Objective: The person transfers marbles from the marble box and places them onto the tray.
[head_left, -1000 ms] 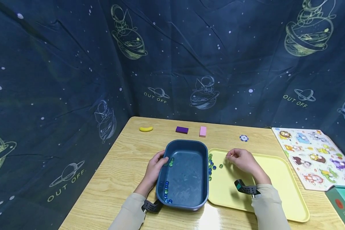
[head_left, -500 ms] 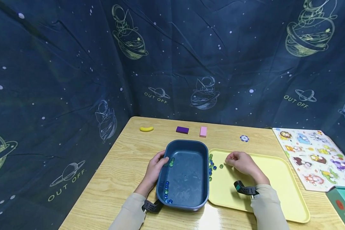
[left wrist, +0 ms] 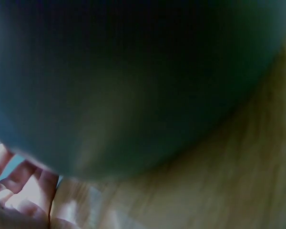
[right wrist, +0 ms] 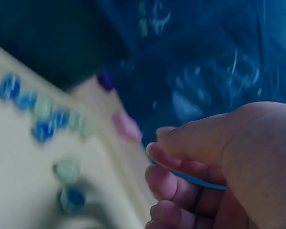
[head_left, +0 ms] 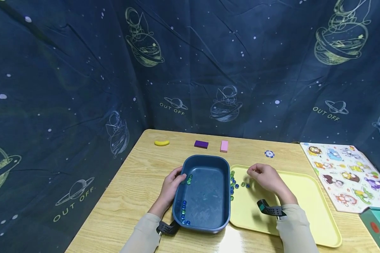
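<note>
My left hand (head_left: 170,184) grips the left wall of a dark blue plastic tub (head_left: 206,226), thumb over the rim, fingers outside. Several green and blue marbles (head_left: 183,212) lie inside along that wall. Right of the tub is a pale yellow tray (head_left: 291,211), with several marbles (head_left: 232,182) lined up by its left edge. Over the tray hovers my right hand (head_left: 266,178), fingers loosely curled; no marble shows between thumb and fingertips in the right wrist view. Just beside it lie a green marble (right wrist: 66,169) and a blue marble (right wrist: 72,198).
Along the table's back are a yellow toy banana (head_left: 162,143), a purple block (head_left: 201,144), a pink block (head_left: 224,146) and a poker chip (head_left: 269,154). An animal picture board (head_left: 345,175) and a green box (head_left: 378,225) stand on the right.
A blue marble now shows on the tray beside the green one, by the right hand's fingertips. That hand has risen slightly. The left hand and tub have stayed put.
</note>
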The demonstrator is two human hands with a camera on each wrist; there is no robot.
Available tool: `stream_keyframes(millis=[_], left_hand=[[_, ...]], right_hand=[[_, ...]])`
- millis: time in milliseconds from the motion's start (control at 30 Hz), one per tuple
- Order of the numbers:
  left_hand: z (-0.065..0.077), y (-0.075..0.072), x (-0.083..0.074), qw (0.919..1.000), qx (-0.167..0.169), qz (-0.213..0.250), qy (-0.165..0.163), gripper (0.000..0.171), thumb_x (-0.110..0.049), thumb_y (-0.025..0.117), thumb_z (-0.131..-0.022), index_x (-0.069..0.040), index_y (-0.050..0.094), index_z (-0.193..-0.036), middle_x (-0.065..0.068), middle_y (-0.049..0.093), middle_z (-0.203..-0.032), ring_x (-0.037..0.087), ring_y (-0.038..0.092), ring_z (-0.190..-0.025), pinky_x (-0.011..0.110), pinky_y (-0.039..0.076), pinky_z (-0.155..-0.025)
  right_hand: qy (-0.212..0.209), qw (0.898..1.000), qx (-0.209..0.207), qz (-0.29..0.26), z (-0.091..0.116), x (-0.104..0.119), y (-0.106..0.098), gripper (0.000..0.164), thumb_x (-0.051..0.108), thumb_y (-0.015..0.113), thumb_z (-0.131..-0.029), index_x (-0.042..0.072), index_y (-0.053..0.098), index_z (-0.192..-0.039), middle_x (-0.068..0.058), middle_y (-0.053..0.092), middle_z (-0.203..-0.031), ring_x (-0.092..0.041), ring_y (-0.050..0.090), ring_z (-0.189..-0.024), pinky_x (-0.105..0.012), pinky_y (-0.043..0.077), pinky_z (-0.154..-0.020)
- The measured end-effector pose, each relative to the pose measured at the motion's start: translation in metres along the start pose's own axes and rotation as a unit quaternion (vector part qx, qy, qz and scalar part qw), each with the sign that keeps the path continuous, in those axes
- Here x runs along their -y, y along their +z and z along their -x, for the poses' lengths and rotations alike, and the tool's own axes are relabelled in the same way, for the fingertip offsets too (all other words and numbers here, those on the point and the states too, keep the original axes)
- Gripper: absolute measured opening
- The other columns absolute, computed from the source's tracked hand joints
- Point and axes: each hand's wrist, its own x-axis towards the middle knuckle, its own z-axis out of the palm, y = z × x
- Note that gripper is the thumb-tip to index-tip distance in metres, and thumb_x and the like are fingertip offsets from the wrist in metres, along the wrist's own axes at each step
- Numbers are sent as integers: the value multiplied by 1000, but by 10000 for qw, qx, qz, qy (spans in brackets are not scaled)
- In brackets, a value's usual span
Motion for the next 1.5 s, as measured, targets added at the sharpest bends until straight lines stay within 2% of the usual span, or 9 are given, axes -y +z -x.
stream_keyframes(millis=[167, 367, 500, 633, 767, 967, 1167, 1400, 1500], left_hand=[[1, 0, 0, 10000, -1, 21, -33, 35, -15, 55, -88, -7, 55, -122, 16, 57, -112, 16, 53, -90, 28, 45, -76], [2, -1, -1, 10000, 32, 13, -31, 36, -18, 56, -87, -8, 55, -122, 15, 57, -113, 17, 52, -91, 29, 44, -78], [2, -1, -1, 10000, 39, 32, -35, 37, -19, 57, -87, -8, 56, -122, 15, 57, -113, 17, 52, -91, 29, 43, -79], [2, -1, -2, 10000, 33, 19, -15, 37, -19, 57, -87, -8, 56, -122, 15, 57, -112, 17, 52, -91, 29, 43, -78], [2, -1, -2, 10000, 17, 7, -8, 35, -18, 56, -88, -7, 56, -121, 14, 58, -111, 17, 52, -90, 28, 43, -78], [1, -1, -2, 10000, 61, -5, -38, 35, -18, 55, -89, -6, 55, -123, 16, 57, -113, 16, 52, -91, 27, 43, -78], [1, -1, -2, 9999, 85, -17, -69, 36, -18, 55, -89, -5, 54, -123, 17, 56, -114, 16, 51, -92, 29, 43, -80], [15, 2, -33, 9996, 222, -119, -154, 37, -13, 50, -91, 0, 49, -126, 22, 52, -120, 14, 50, -92, 42, 39, -88], [15, 2, -32, 9996, 217, -118, -159, 37, -13, 50, -92, 0, 49, -126, 22, 52, -119, 14, 50, -92, 41, 40, -87]], right_hand=[[-413, 9988, -168, -203, 2, 32, 7, 18, 25, 55, -90, 10, 65, -93, -1, 57, -73, -16, 50, -63, -30, 41, -56], [-977, 9943, 36, -420, 10, 73, 30, 10, 22, 60, -87, 13, 65, -87, 3, 58, -73, -13, 50, -64, -28, 43, -56], [-1256, 9918, 198, -96, 13, 87, 49, 7, 22, 62, -86, 17, 65, -82, 9, 57, -71, -10, 49, -63, -24, 42, -57], [-1343, 9905, 108, 280, 14, 92, 58, 6, 22, 64, -83, 18, 66, -80, 13, 56, -69, -7, 49, -61, -23, 42, -56], [-1422, 9896, 131, 196, 15, 96, 59, 5, 21, 64, -83, 17, 66, -80, 13, 57, -70, -8, 49, -63, -23, 42, -57], [-1813, 9825, 412, -116, 20, 107, 61, 5, 19, 62, -85, 21, 65, -81, 14, 57, -73, -8, 50, -65, -23, 44, -57], [-2100, 9742, 819, -108, 23, 113, 78, 6, 23, 61, -86, 19, 65, -88, 13, 57, -73, -7, 51, -62, -22, 44, -54], [-2083, 9686, 1351, -80, 25, 112, 98, 18, 23, 60, -87, 12, 64, -101, 11, 58, -73, -4, 51, -59, -21, 42, -53], [-2089, 9654, 1553, 155, 26, 112, 104, 20, 24, 60, -86, 12, 64, -102, 13, 58, -72, -1, 52, -61, -19, 42, -55]])
